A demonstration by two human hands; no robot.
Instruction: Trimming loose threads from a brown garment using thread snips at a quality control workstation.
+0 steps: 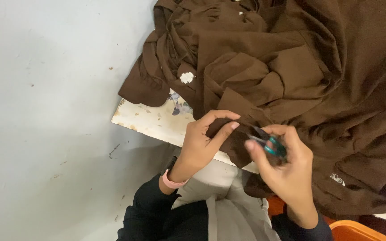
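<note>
A large brown garment (300,76) lies heaped over a white table (153,122). My left hand (202,143) pinches a fold of the brown cloth at the table's near edge, thumb and forefinger closed on it. Right beside it, my right hand (287,172) grips small thread snips with a teal handle (271,145); their metal blades point left at the pinched fold. A pink band sits on my left wrist (173,180). A small white flower-shaped trim (186,77) shows on the garment.
The pale grey floor (45,111) fills the left side. An orange container (358,232) sits at the bottom right. My lap, in grey cloth and dark sleeves, is below the table edge.
</note>
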